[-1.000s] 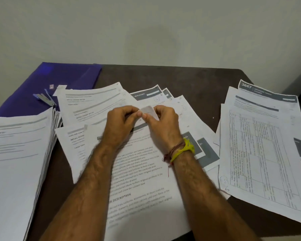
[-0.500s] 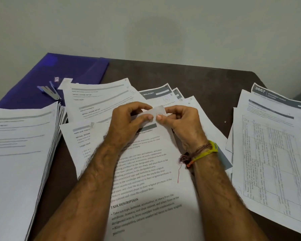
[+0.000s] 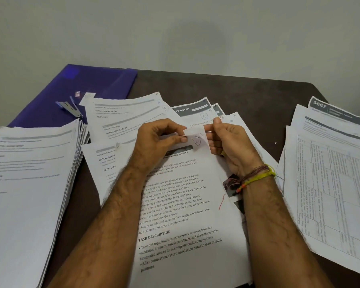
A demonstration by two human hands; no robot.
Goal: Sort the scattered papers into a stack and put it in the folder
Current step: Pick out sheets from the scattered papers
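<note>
— two hands meet at the top corner of the front sheet (image 3: 181, 215): the left hand (image 3: 154, 142) pinches that folded-over corner between thumb and forefinger, and the right hand (image 3: 229, 142) curls its fingers round the same corner from the other side.
— where does the sheet belong?
— probably on the sorted stack (image 3: 29, 183) at the left edge of the table (image 3: 237, 94), with the blue folder (image 3: 71, 90) lying open behind it.
— how should the person handle it?
— flatten the crease gently, read the circled number, then lift the whole sheet so the loose papers (image 3: 129, 119) beneath are not dragged along.
</note>
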